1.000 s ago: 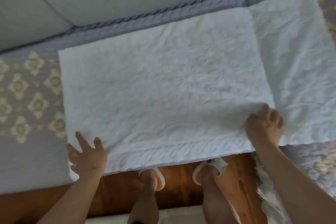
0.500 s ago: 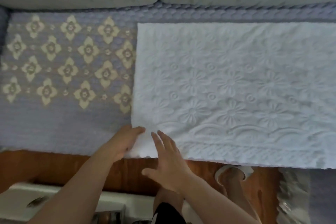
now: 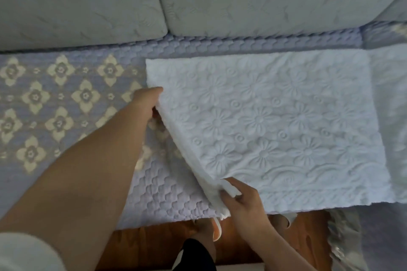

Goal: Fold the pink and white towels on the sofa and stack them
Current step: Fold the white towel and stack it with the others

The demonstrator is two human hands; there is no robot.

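White towel [image 3: 275,121] spread flat on lavender quilted sofa cover [image 3: 167,200], embossed with flower pattern, scalloped band along near edge. Left edge of towel raised off the cover, running diagonally from upper left toward lower middle; remainder lying flat. Left hand [image 3: 146,103] at upper part of raised edge, fingers tucked beneath the fabric and out of sight, thumb side on top; appears to grip the edge. Right hand [image 3: 240,200] at near-left corner, fingers [image 3: 229,183] curled round the corner and pinching it, a fold of towel bunched between thumb and fingers. Second layer of white fabric [image 3: 392,116] extending past the right edge of the top panel, lying flat toward frame edge; cannot tell whether same towel or another. Cover printed with cream flower motifs [image 3: 59,121] to the left of the towel. Grey back cushions [image 3: 253,0] behind, two visible with seam between. Wooden floor [image 3: 154,246] below sofa front; slippered feet [image 3: 217,227] visible near sofa edge. White sleeve [image 3: 24,253] at lower left corner.
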